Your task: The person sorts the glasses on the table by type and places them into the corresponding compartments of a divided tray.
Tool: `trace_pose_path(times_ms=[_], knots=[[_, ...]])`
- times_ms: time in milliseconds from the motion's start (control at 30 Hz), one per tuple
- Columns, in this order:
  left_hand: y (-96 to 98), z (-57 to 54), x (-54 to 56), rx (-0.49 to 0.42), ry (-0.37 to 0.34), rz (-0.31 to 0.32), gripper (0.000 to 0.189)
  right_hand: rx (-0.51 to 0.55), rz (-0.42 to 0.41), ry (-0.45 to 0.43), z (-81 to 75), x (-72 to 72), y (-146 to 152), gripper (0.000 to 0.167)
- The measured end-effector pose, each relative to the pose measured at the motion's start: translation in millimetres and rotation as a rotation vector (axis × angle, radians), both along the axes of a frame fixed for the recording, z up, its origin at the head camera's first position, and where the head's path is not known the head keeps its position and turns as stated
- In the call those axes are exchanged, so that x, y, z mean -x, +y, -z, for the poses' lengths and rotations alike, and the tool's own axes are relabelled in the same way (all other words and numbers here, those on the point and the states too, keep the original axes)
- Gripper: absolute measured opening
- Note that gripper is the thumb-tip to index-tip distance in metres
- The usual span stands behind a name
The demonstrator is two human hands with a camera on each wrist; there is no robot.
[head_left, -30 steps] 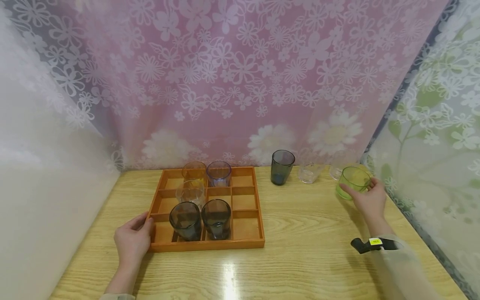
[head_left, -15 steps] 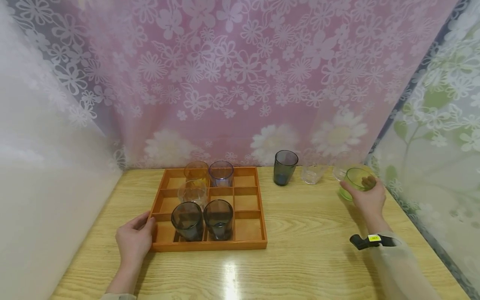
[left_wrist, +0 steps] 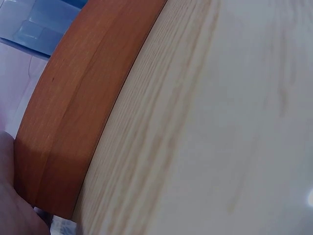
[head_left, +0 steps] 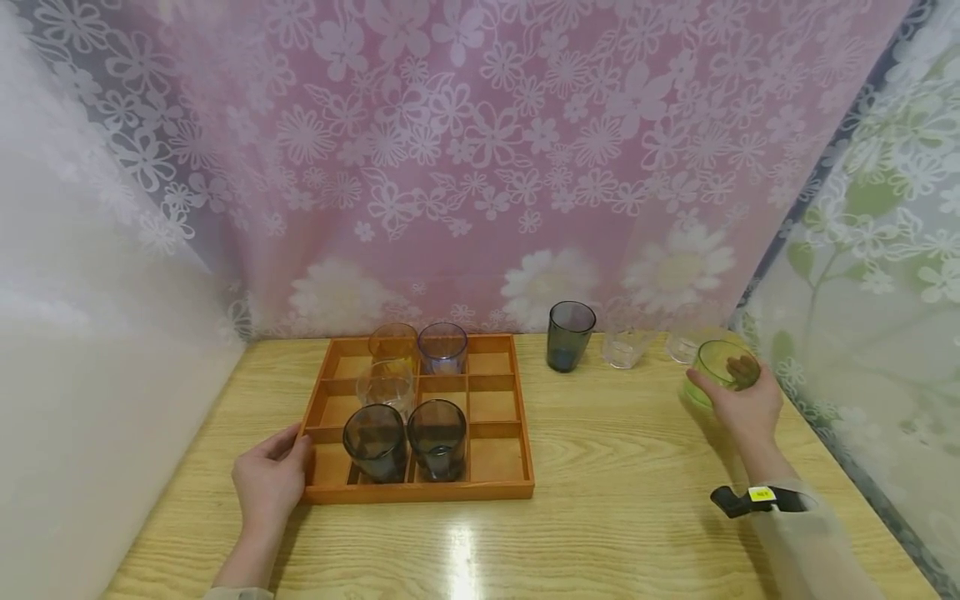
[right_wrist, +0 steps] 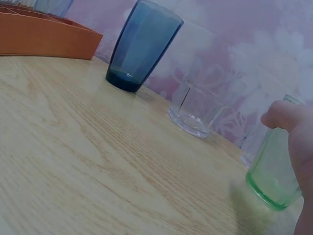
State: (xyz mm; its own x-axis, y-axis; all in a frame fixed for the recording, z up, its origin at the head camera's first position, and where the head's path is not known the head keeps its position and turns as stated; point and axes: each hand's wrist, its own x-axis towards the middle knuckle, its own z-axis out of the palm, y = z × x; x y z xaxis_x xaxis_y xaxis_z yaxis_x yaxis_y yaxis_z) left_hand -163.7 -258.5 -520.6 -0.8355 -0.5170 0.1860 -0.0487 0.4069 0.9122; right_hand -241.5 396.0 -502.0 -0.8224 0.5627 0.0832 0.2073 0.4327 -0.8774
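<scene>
My right hand (head_left: 750,406) grips a green glass (head_left: 705,385) at the right of the table, thumb on the near side and fingers behind. In the right wrist view the thumb lies across the upper part of that green glass (right_wrist: 274,169); whether its base touches the table I cannot tell. At the left, my left hand (head_left: 268,479) holds the front left side of a divided wooden tray (head_left: 420,492). In the tray stand two dark grey glasses at the front, one of them a grey tumbler (head_left: 437,442), a clear glass (head_left: 385,387), an amber glass (head_left: 392,343) and a bluish glass (head_left: 442,350).
Along the back edge stand a dark blue-grey tumbler (head_left: 570,337), a clear glass (head_left: 621,346) and another clear glass (head_left: 681,346) just behind the green one. A pink floral curtain (head_left: 450,167) hangs behind the table, with pale curtains at both sides.
My right hand and the green glass have shifted a little to the right and nearer, uncovering more of the clear glass behind. The left hand and tray stay in place.
</scene>
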Motion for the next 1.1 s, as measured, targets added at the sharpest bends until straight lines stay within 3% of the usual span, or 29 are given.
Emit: trace_pose_path(times_ms=[333, 633, 900, 1100], knots=[[-1.2, 3.8, 0.7, 0.003, 0.011, 0.002, 0.025, -0.064, -0.094, 0.054, -23.8, -18.9, -11, 0.096], [-0.4, 3.3, 1.5, 0.032, 0.026, -0.001, 0.024, -0.084, -0.247, 0.142, -44.5, -30.8, -40, 0.09], [-0.9, 3.9, 1.9, 0.041, 0.026, 0.002, 0.024, -0.088, -0.359, 0.243, -63.1, -34.3, -80, 0.071], [-1.7, 3.6, 2.4, 0.02, 0.024, 0.0, 0.024, -0.064, -0.449, 0.289, -69.6, -30.1, -105, 0.071]])
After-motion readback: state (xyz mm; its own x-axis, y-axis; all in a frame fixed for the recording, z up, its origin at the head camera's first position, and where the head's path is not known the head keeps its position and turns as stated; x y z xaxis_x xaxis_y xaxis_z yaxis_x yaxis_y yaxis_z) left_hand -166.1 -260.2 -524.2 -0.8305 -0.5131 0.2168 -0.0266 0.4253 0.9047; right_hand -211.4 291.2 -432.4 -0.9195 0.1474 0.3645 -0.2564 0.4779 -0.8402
